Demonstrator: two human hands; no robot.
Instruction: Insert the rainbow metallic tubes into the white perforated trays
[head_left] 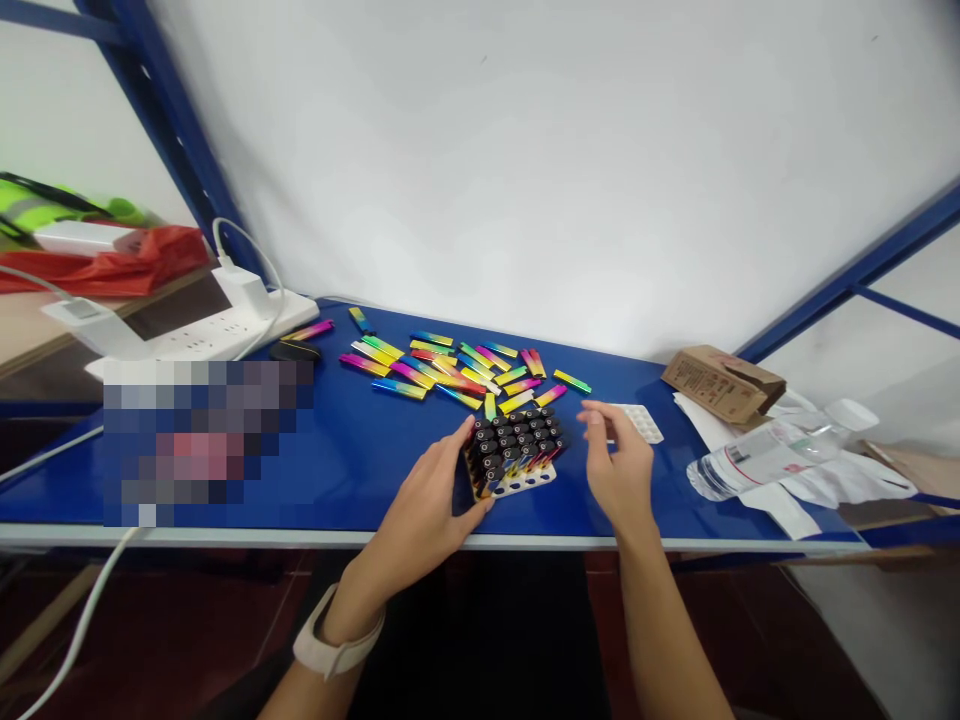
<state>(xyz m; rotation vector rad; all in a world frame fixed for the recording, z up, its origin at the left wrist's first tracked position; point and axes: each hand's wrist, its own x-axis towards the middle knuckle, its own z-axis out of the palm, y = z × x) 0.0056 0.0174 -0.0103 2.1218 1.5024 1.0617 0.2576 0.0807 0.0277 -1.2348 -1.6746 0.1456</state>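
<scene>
A white holed tray (525, 484) sits near the front edge of the table, its rear rows filled with upright, black-topped colourful tubes (517, 440). Several holes along its front are bare. My left hand (431, 500) grips the tray's left side, thumb at the front corner and fingers along the standing tubes. Just right of the tray, my right hand (619, 455) is raised with loosely bent fingers, and nothing shows between them. Behind the tray lie many loose shiny tubes (435, 370) in rainbow colours. A second white tray (641, 422) lies partly hidden behind my right hand.
On the right are a cardboard box (724, 382), a clear plastic bottle (780, 450) lying on its side, and white paper and plastic. A white power strip (202, 335) with plugs and cables is at the left, beside a blurred-out patch. A white wall (555, 180) rises behind the blue table (337, 470).
</scene>
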